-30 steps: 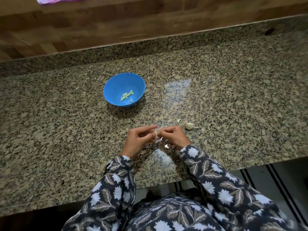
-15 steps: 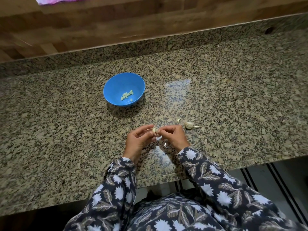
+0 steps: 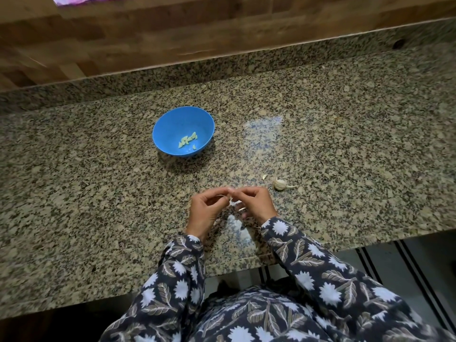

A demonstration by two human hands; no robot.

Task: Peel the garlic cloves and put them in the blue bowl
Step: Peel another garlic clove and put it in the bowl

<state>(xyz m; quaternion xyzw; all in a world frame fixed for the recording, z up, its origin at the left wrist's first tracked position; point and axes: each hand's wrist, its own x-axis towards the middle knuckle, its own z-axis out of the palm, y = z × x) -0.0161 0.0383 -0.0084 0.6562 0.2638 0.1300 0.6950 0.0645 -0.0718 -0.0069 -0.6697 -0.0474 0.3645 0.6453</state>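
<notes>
So the blue bowl [image 3: 170, 124] sits on the granite counter [image 3: 345, 144], off to the left and well beyond the hands, and it's the only container in view. Inside it is a little cluster of peeled cloves [image 3: 188, 140], pale greenish-white, lying on the bottom toward the right side, plus one lying just apart from the bunch. The rest of the bowl's inside is bare blue. Closer to the counter's front edge, the left hand [image 3: 207, 209] and right hand [image 3: 255, 202] are brought together just above the surface, fingertips meeting, both pinching a garlic clove [image 3: 231, 198] between them (it's tiny and mostly hidden by the fingers, so I can only make out a whitish bit). Both hands have their fingers curled in, not spread. Just to the right of the right hand, a small garlic bulb [image 3: 279, 184] with a thin stem sticking out rests on the counter, and a pale scrap [image 3: 264, 176] lies near it on the bowl side; can't tell if that's skin or a clove. Both arms are in dark floral sleeves [image 3: 308, 257], and a wooden wall [image 3: 197, 33] runs behind the counter.
</notes>
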